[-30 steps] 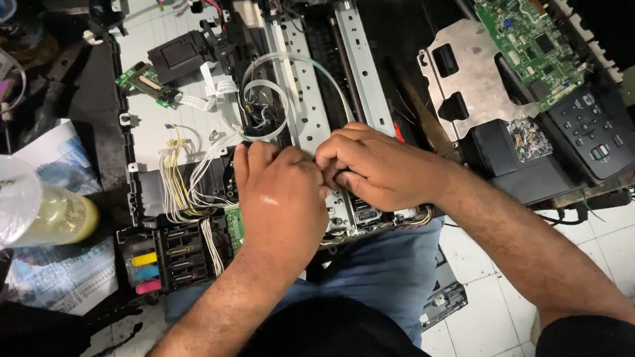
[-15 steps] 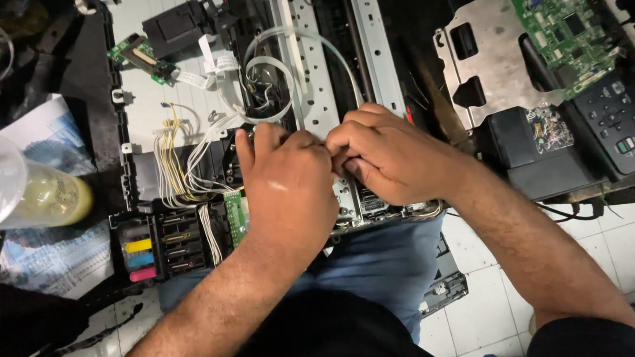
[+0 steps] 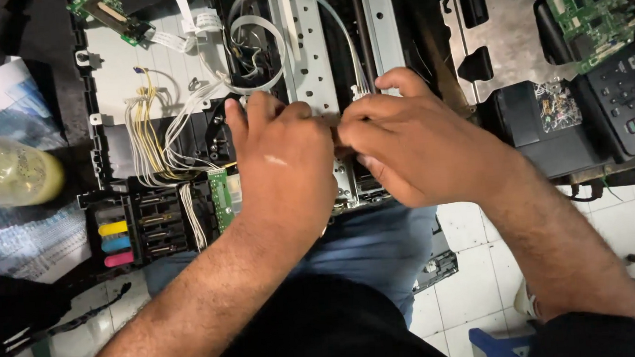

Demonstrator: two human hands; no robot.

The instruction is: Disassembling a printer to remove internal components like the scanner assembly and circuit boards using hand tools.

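A taken-apart printer chassis rests on my lap, with metal rails, white tubing and a bundle of yellow and white wires. My left hand lies palm down over the front middle of the chassis, its fingers curled on a part that it hides. My right hand meets it from the right, fingertips pinched on something small between the two hands, which I cannot make out. An ink cartridge holder with yellow, cyan and magenta tabs sits at the chassis's front left.
A metal plate, a green circuit board and a black button panel lie at the right. A clear bottle with yellowish liquid lies on papers at the left. White floor tiles show below.
The view has closed in on the hands and shifted. Both hands stay together at the same spot on the chassis, the fingers shifting only slightly.
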